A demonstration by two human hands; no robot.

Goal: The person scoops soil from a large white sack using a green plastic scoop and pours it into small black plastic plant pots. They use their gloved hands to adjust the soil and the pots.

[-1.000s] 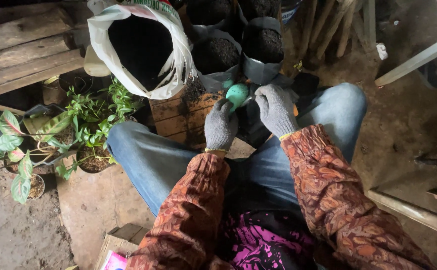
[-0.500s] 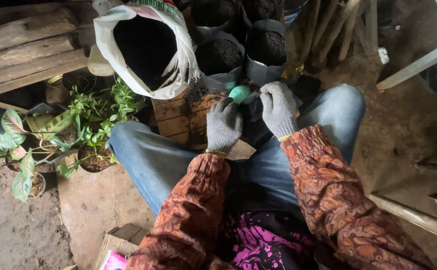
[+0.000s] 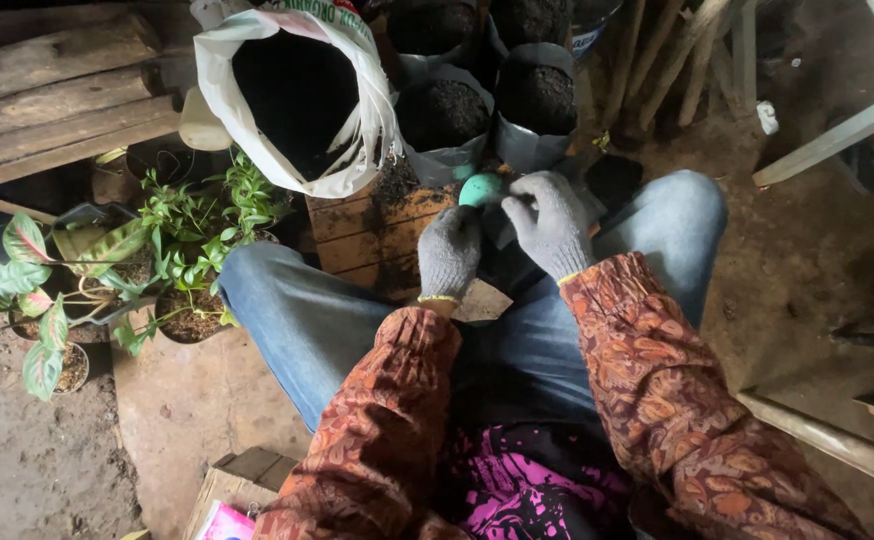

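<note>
Both gloved hands, left hand point(image 3: 449, 252) and right hand point(image 3: 549, 222), gripped the small green pot point(image 3: 481, 188); a loosened grip risked dropping it onto the soil-strewn crate point(image 3: 377, 225)

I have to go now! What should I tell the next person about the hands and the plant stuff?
Left hand: grey glove, grip closed under a small green round thing.
Right hand: grey glove, fingers on that same green thing from the right.
Where things are: both hands are over the lap, above a wooden crate sprinkled with soil. The open white sack of dark soil sits behind the crate, with grey grow bags beside it.
Done: the grow bags in view hold soil.
Left: the potted leafy plants on the left stand untouched.
</note>
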